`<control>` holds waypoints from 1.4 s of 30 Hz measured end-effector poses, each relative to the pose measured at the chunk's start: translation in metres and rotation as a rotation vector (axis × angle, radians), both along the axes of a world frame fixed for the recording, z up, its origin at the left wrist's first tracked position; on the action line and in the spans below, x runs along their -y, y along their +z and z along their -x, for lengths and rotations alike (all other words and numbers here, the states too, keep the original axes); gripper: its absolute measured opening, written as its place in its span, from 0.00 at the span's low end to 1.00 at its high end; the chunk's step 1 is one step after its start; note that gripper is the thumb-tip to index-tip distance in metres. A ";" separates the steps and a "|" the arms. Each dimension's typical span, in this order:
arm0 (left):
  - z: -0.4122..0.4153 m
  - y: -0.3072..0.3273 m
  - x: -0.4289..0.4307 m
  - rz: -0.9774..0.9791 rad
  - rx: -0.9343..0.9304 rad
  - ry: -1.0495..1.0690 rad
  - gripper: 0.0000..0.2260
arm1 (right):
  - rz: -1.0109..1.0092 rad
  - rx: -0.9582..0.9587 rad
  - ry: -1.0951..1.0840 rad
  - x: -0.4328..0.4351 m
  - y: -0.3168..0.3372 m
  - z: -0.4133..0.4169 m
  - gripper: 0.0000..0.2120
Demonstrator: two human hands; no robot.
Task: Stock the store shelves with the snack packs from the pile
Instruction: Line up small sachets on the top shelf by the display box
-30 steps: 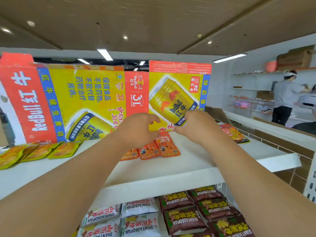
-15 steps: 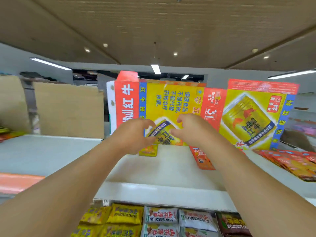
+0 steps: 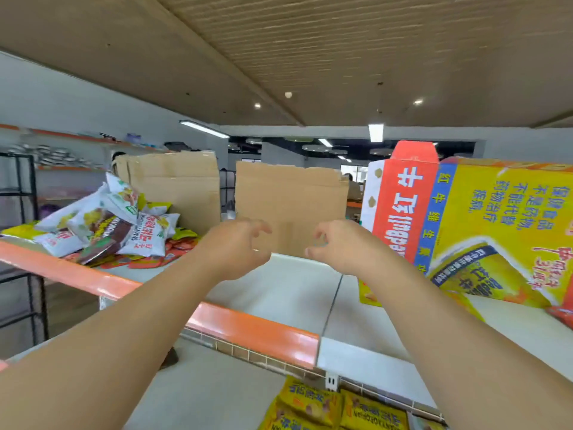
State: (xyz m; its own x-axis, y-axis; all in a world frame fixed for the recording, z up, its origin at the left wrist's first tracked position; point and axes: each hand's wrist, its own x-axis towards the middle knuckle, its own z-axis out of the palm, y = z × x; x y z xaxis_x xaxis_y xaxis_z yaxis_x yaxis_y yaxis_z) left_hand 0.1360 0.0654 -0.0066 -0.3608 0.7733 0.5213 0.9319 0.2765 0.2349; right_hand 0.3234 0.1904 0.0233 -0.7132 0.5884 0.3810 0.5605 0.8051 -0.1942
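Both hands over the top shelf [image 3: 279,293], which is white with an orange front strip [image 3: 248,330]. Left hand [image 3: 238,246] and right hand [image 3: 338,246] are side by side with a gap between them, fingers loosely curled, holding nothing.

The pile of snack packs [image 3: 105,225] lies on the same shelf, well left of the left hand: white, brown, yellow and orange bags heaped together. Plain cardboard sheet [image 3: 291,203] stands just beyond both hands; second cardboard sheet [image 3: 176,184] beyond the left. Flattened Red Bull carton [image 3: 465,225] leans just right of the right hand. Yellow packs [image 3: 325,405] sit on the lower shelf, below the right forearm.

Room: ribbed tan ceiling [image 3: 310,57], strip lamp [image 3: 375,132], black rack [image 3: 18,212] far left.
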 end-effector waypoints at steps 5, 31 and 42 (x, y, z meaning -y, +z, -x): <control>0.061 0.004 0.047 -0.019 0.018 0.085 0.16 | 0.025 0.040 0.095 0.028 0.002 0.075 0.18; 0.174 -0.012 0.114 0.100 -0.044 0.402 0.22 | 0.157 0.134 0.396 0.064 0.002 0.272 0.15; 0.241 -0.018 0.043 0.238 -0.227 0.306 0.24 | 0.305 0.068 0.196 0.031 -0.034 0.327 0.15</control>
State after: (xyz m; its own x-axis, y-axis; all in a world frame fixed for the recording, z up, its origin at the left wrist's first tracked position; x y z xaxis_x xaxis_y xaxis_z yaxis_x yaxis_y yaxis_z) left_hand -0.1054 0.0226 -0.0244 -0.4885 0.7569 0.4341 0.8197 0.5687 -0.0691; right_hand -0.0035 0.1592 -0.0110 -0.8412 0.5174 0.1572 0.4212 0.8092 -0.4098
